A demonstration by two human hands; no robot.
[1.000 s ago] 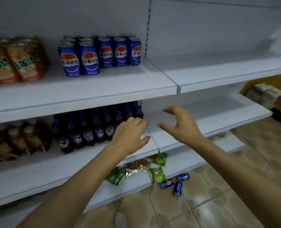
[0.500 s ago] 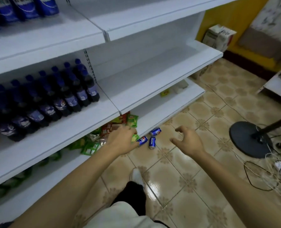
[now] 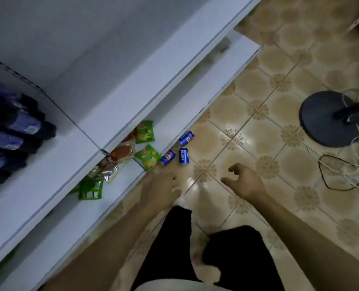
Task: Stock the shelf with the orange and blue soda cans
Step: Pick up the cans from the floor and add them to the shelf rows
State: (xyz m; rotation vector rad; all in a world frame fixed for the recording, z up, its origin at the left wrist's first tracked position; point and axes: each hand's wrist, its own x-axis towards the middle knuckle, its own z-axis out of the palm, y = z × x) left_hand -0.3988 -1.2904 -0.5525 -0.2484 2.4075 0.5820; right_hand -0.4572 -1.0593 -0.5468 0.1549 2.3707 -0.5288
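Hovering left hand [image 3: 160, 189] and right hand [image 3: 244, 181] low over the tiled floor [image 3: 237, 131], fingers of both loosely curled and gripping nothing, just short of three blue cans [image 3: 184, 155] lying on their sides, one reading PEPSI, beside the bottom shelf [image 3: 205, 85] edge and green snack packets [image 3: 148, 156].

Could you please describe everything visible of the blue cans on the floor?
Three blue cans, metal by their look, with red-white-blue logos, lie on their sides on the tiled floor by the edge of the bottom shelf, bunched close; whether they touch is unclear. The left hand and right hand hover near, touching none.
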